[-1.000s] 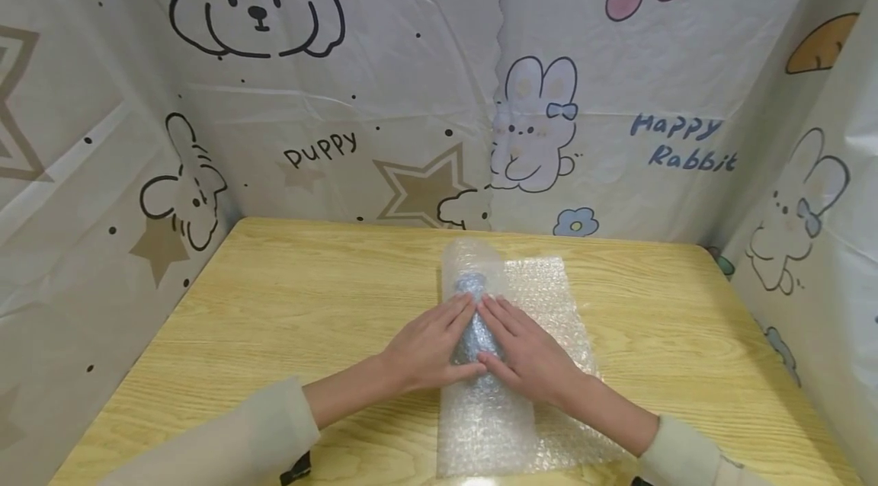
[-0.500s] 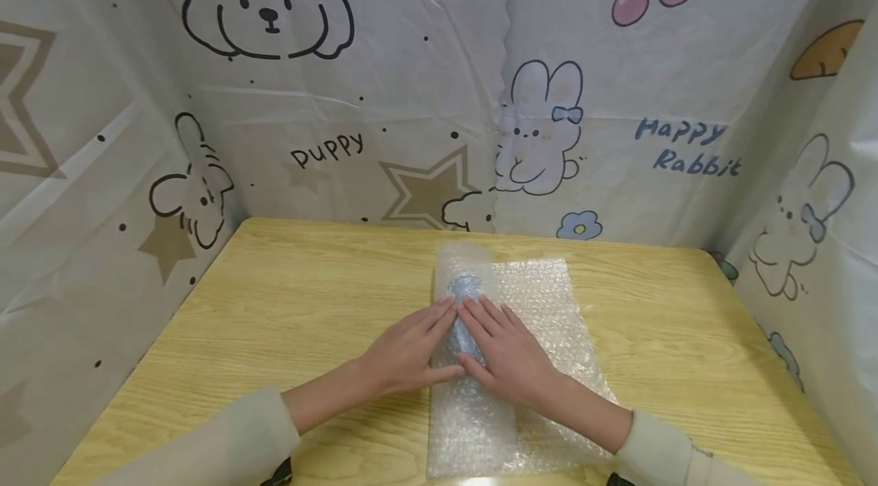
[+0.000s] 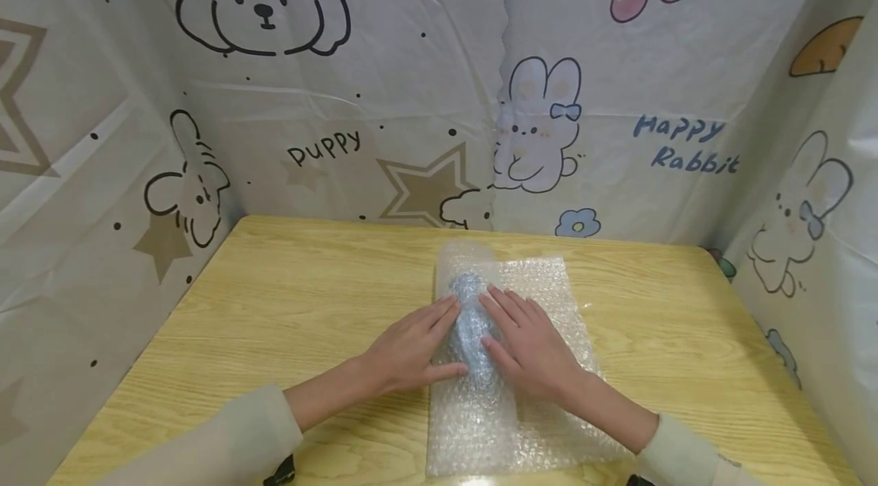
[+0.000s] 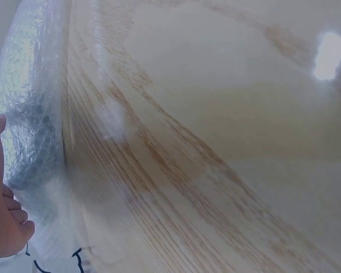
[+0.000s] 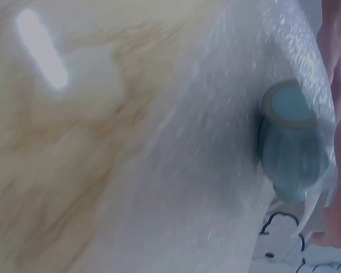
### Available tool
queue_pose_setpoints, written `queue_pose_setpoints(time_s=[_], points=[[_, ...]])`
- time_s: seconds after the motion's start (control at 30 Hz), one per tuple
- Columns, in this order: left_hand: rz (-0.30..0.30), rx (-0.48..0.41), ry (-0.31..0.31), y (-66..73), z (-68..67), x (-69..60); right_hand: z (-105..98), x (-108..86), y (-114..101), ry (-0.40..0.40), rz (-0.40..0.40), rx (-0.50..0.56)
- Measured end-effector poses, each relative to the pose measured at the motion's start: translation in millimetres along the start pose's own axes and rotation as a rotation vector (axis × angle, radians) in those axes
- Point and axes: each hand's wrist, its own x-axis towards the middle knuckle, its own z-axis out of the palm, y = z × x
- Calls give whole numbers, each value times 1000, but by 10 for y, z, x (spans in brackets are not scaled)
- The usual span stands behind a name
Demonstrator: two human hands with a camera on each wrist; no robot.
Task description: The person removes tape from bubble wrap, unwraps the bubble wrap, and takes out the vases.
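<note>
A light blue vase lies on its side under a fold of clear bubble wrap. The right wrist view shows the round foot of the vase through the wrap's open end. My left hand rests along the left side of the covered vase, fingers straight. On the other side, my right hand lies with its fingers spread, at the right edge of the fold. In the left wrist view, part of a hand shows beside the wrapped bulge.
The rest of the bubble wrap sheet spreads flat to the right of the roll. Everything lies on a wood-grain table. Behind and at both sides hangs a printed cloth with cartoon animals.
Both hands and the covered vase first shifted a little to the left. Then my right hand moved back to the right, widening the gap between the hands; my left hand stayed.
</note>
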Motion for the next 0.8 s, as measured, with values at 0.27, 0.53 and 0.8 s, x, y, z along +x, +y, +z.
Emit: queue_pose_setpoints(time_s=[0.27, 0.53, 0.8], points=[[2, -4, 18, 1, -10, 3, 29, -217, 232, -7, 72, 16], [-16, -35, 17, 9, -24, 4, 150, -484, 386, -76, 150, 1], [-15, -26, 10, 15, -24, 15, 217, -685, 478, -147, 180, 5]])
